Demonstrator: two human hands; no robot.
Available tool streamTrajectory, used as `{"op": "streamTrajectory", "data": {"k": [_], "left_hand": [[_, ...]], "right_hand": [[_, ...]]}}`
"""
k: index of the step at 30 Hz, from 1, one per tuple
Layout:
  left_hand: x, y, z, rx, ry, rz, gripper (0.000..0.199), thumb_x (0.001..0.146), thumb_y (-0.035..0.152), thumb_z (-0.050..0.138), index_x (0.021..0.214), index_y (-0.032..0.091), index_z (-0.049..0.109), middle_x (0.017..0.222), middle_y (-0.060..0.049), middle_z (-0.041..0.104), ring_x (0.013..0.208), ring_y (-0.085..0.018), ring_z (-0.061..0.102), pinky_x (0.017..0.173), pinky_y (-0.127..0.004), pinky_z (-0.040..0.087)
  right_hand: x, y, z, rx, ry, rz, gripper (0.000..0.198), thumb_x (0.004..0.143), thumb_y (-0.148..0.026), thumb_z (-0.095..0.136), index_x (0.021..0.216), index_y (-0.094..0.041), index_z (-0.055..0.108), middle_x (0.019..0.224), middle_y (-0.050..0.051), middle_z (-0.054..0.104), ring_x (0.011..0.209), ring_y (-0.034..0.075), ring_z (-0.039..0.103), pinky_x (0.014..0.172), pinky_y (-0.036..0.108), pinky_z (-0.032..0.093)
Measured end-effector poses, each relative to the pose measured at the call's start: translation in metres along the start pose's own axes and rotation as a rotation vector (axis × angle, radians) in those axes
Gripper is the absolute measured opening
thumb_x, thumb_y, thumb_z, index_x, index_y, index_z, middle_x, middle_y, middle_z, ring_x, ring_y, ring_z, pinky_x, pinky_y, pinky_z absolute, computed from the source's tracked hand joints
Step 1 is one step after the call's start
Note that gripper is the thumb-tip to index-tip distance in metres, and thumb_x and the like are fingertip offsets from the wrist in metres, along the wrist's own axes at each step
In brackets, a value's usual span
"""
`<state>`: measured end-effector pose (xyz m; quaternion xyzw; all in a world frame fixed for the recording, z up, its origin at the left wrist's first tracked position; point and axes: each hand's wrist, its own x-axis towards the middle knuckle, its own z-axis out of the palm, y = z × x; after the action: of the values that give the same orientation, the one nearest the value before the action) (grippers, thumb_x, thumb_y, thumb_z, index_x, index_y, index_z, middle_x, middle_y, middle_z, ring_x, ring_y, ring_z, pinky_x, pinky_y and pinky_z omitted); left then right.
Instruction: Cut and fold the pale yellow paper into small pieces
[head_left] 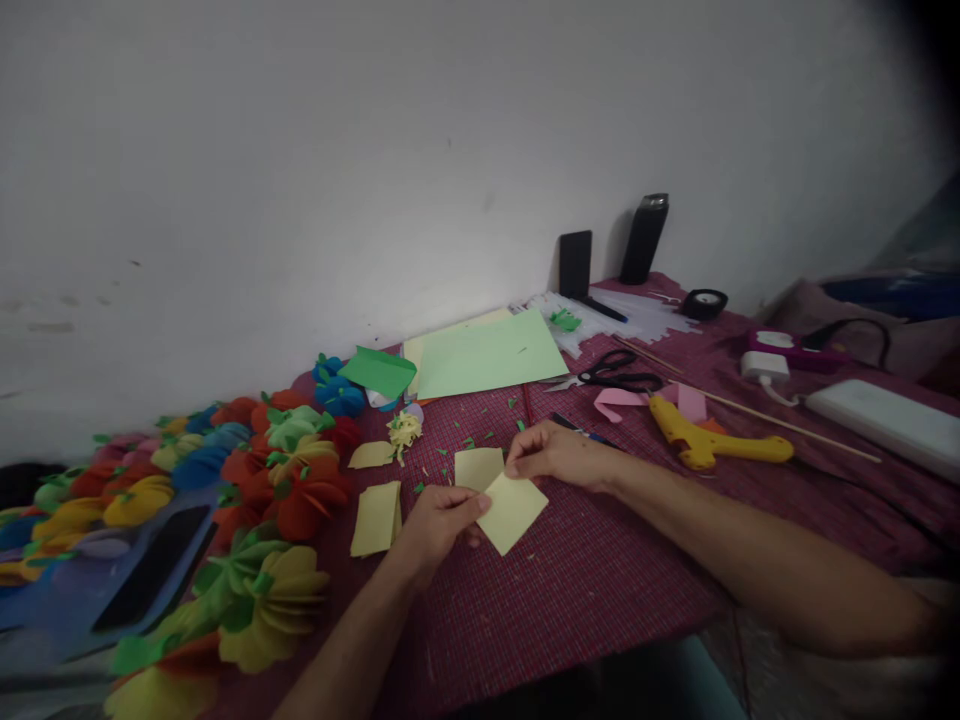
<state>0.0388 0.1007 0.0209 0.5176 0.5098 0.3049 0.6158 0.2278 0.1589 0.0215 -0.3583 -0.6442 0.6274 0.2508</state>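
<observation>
Between my two hands is a square of pale yellow paper, turned so one corner points toward me. My left hand pinches its left corner between thumb and fingers. At its upper edge, my right hand grips the paper with thumb and forefinger. Another yellow paper piece lies just behind it, partly hidden by the held square and my hands. To the left of my left hand sits a small stack of yellow paper, with a single yellow piece and a clump of curled yellow strips beyond it.
Many colourful paper pumpkins crowd the left side. Light green sheets lie at the back beside a dark green piece. To the right are black scissors, a yellow glue gun, wooden sticks and a white power strip.
</observation>
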Motion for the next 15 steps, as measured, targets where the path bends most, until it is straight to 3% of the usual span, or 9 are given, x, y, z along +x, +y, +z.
{"op": "streamTrajectory", "data": {"k": [3, 7, 12, 15], "left_hand": [[-0.002, 0.002, -0.004, 0.002, 0.002, -0.004, 0.029, 0.067, 0.038, 0.058, 0.066, 0.009, 0.065, 0.060, -0.009, 0.064, 0.054, -0.017, 0.059, 0.048, -0.023, 0.037], [-0.002, 0.002, -0.011, -0.054, 0.117, 0.034, 0.027, 0.067, 0.035, 0.058, 0.074, 0.010, 0.063, 0.067, -0.009, 0.065, 0.059, -0.016, 0.060, 0.050, -0.022, 0.039], [-0.002, 0.005, -0.006, -0.267, 0.132, 0.089, 0.042, 0.073, 0.051, 0.043, 0.088, 0.013, 0.056, 0.072, -0.007, 0.063, 0.063, -0.017, 0.059, 0.049, -0.024, 0.043], [-0.002, 0.005, 0.000, -0.164, 0.125, 0.051, 0.040, 0.069, 0.050, 0.051, 0.073, 0.011, 0.057, 0.060, -0.006, 0.062, 0.054, -0.017, 0.058, 0.045, -0.023, 0.041]], "right_hand": [[0.000, -0.005, -0.013, 0.031, 0.070, -0.012, 0.014, 0.060, -0.028, 0.061, 0.061, -0.013, 0.059, 0.050, -0.004, 0.051, 0.045, 0.006, 0.041, 0.047, 0.019, 0.032], [0.000, -0.011, -0.024, 0.097, 0.177, -0.081, 0.014, 0.061, -0.027, 0.062, 0.061, -0.013, 0.058, 0.052, -0.003, 0.052, 0.047, 0.006, 0.042, 0.048, 0.020, 0.033], [0.001, -0.007, -0.011, 0.134, 0.176, -0.078, 0.015, 0.063, -0.028, 0.061, 0.064, -0.013, 0.059, 0.055, -0.002, 0.054, 0.049, 0.006, 0.044, 0.050, 0.020, 0.034], [0.003, -0.001, -0.002, 0.176, 0.182, -0.037, 0.015, 0.063, -0.029, 0.061, 0.065, -0.013, 0.059, 0.057, -0.001, 0.054, 0.049, 0.006, 0.044, 0.051, 0.020, 0.035]]}}
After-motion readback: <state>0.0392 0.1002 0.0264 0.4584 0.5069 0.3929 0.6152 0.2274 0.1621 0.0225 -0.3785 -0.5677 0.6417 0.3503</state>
